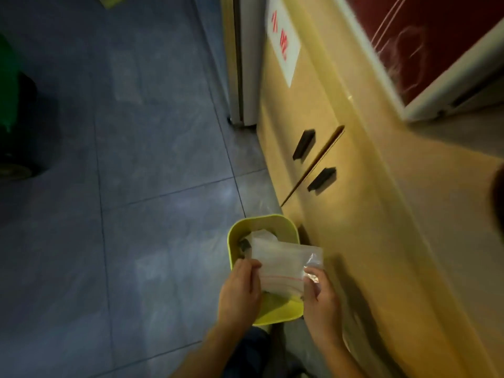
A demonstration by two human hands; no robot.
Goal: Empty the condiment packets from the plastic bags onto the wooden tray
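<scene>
A clear zip-top plastic bag (283,264) with a red seal line hangs over a yellow-green bin (281,315) on the floor. My left hand (240,290) pinches the bag's left edge. My right hand (320,291) grips its right corner. Crumpled white paper or plastic (261,236) and some dark bits lie inside the bin. The bag looks nearly flat; I cannot tell whether packets are in it. No wooden tray is in view.
A beige cabinet (341,186) with two black handles (303,144) runs along the right. Grey floor tiles (136,159) spread to the left. A green wheeled bin (11,105) stands at the far left. A red-and-white chest (436,50) sits on top at the upper right.
</scene>
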